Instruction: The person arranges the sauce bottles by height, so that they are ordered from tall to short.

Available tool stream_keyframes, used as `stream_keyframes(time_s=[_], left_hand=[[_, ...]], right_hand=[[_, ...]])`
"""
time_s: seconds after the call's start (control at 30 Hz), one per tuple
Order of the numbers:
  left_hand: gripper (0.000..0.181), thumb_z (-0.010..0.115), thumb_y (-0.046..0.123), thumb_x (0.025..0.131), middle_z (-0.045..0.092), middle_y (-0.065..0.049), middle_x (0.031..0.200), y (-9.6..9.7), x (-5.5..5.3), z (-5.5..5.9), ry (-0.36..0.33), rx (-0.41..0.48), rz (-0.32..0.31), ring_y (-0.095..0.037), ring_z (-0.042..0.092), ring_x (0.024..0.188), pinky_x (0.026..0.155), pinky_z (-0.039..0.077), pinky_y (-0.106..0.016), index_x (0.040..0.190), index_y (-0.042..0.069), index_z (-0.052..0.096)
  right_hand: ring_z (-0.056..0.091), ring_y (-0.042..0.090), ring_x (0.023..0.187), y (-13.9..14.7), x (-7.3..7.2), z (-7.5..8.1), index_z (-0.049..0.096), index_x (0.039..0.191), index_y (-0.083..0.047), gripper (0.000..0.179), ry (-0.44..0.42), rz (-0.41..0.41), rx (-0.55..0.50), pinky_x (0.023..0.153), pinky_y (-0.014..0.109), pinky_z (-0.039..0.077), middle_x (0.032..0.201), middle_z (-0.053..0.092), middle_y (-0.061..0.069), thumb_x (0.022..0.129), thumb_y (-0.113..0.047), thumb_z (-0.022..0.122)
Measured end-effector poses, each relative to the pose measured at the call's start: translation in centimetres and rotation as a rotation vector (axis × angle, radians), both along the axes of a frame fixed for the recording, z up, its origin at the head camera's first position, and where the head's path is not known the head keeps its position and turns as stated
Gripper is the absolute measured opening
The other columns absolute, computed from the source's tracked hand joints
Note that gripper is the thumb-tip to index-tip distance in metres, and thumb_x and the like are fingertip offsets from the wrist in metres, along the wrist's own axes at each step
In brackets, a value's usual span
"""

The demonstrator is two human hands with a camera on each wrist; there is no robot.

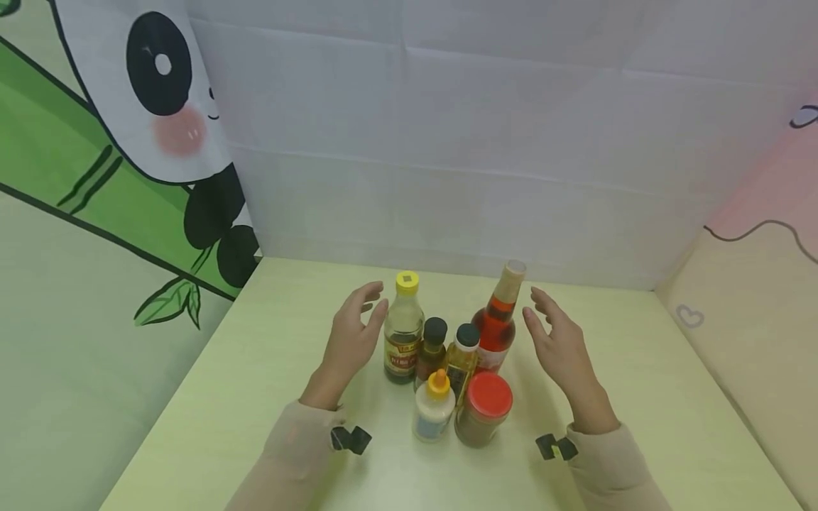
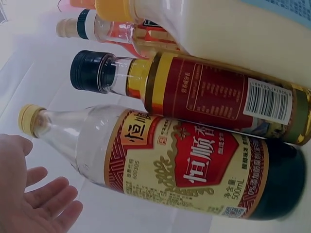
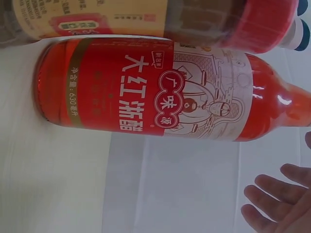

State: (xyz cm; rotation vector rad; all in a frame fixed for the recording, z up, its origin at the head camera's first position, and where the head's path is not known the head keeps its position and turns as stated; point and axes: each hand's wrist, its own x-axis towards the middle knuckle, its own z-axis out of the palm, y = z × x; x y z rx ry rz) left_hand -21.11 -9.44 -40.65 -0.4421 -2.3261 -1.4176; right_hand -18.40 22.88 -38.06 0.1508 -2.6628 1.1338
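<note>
My left hand [image 1: 353, 332] is beside the yellow-capped vinegar bottle [image 1: 403, 341], fingers relaxed and holding nothing. In the left wrist view its label [image 2: 189, 160] faces the camera. On the other side, my right hand [image 1: 562, 344] is near the tall red vinegar bottle [image 1: 495, 326], also holding nothing. Between them stand a small dark-capped bottle [image 1: 433, 348], a green-capped bottle of yellow liquid [image 1: 463, 362], a white squeeze bottle [image 1: 434, 411] with an orange-yellow nozzle cap, and a red-lidded jar [image 1: 486, 408]. All stand upright, bunched together.
The pale yellow-green tabletop [image 1: 224, 397] carries the group of bottles. Behind it rises a white cloth backdrop [image 1: 447, 142]. A panda-printed panel [image 1: 128, 142] stands at the left and a pink and cream panel [image 1: 767, 284] at the right.
</note>
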Motion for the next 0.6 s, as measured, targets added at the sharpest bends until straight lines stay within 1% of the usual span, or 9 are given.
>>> stream_keyframes(time_s=[0.13, 0.43, 0.6], left_hand=[[0.044, 0.046, 0.031, 0.104, 0.056, -0.014, 0.131, 0.4, 0.0, 0.0, 0.033, 0.014, -0.018, -0.027, 0.053, 0.117, 0.097, 0.046, -0.044, 0.134, 0.000, 0.051], [0.042, 0.046, 0.028, 0.104, 0.057, -0.013, 0.129, 0.9, -0.1, 0.2, 0.056, 0.043, -0.044, -0.025, 0.054, 0.117, 0.097, 0.046, -0.040, 0.134, -0.002, 0.051], [0.040, 0.046, 0.024, 0.104, 0.058, -0.014, 0.127, 1.2, 0.0, 0.6, 0.085, 0.080, -0.070, -0.027, 0.055, 0.117, 0.097, 0.046, -0.040, 0.133, -0.003, 0.051]], right_hand=[[0.045, 0.050, 0.121, -0.4, 0.4, 0.5, 0.040, 0.147, -0.008, 0.052, 0.027, 0.009, -0.009, 0.097, 0.063, 0.038, 0.137, 0.049, 0.026, 0.105, -0.037, 0.043], [0.048, 0.048, 0.120, -1.2, 0.7, 1.2, 0.041, 0.146, -0.006, 0.050, 0.090, 0.031, -0.021, 0.095, 0.065, 0.039, 0.136, 0.051, 0.023, 0.105, -0.034, 0.044], [0.052, 0.046, 0.115, -1.6, 0.6, 1.7, 0.044, 0.143, -0.003, 0.047, 0.159, 0.034, -0.036, 0.091, 0.065, 0.042, 0.132, 0.055, 0.024, 0.104, -0.029, 0.048]])
